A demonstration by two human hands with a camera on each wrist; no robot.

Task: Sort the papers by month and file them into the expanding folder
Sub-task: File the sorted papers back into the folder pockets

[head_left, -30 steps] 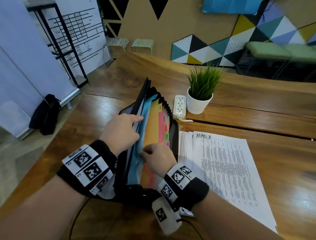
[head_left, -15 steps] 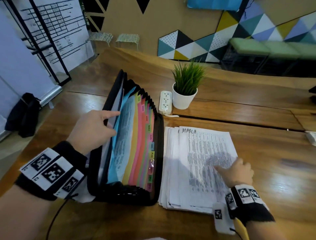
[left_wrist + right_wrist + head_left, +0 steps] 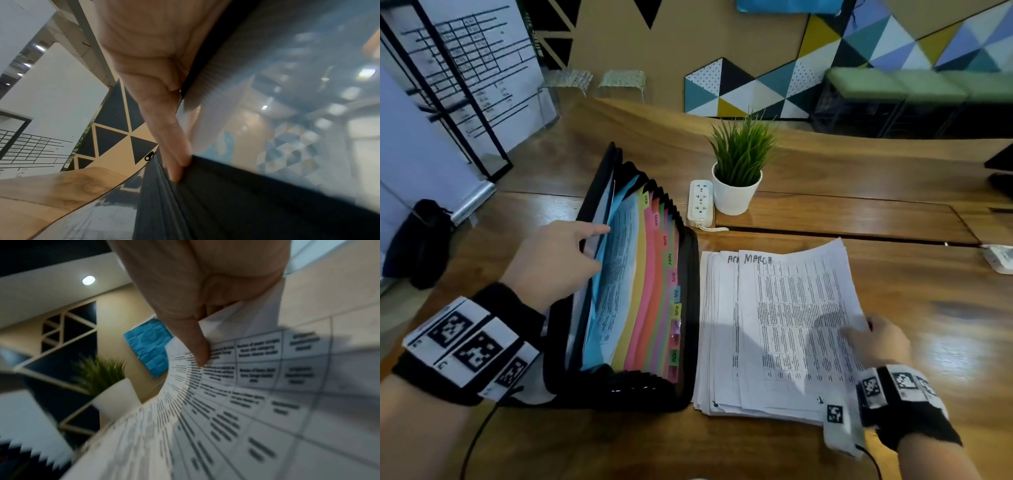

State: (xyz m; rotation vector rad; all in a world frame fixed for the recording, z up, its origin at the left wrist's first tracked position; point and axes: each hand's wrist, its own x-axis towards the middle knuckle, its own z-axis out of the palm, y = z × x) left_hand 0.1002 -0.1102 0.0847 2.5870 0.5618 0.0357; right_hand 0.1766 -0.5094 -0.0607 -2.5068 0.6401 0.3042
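A black expanding folder (image 3: pixel 654 291) stands open on the wooden table, its coloured dividers tabbed by month. My left hand (image 3: pixel 599 248) grips its front section and holds the first pocket apart; the blue divider there has a printed sheet against it. In the left wrist view my thumb (image 3: pixel 170 138) lies along the folder (image 3: pixel 226 203) edge. Right of the folder lies a stack of printed papers (image 3: pixel 719 342). My right hand (image 3: pixel 859 330) pinches the right edge of the top sheet (image 3: pixel 791 308), marked MARCH, which is lifted and slightly skewed. In the right wrist view the thumb (image 3: pixel 197 345) presses on that sheet (image 3: pixel 257 402).
A potted plant (image 3: pixel 738 171) and a white power strip (image 3: pixel 700 204) stand just behind the folder and papers. A small white object (image 3: pixel 996 257) lies at the right edge of the table. A black bag (image 3: pixel 417 240) sits on the floor to the left.
My right hand left the folder, moved right to the paper stack and took the MARCH sheet by its right edge, lifting it. My left hand stayed on the folder.
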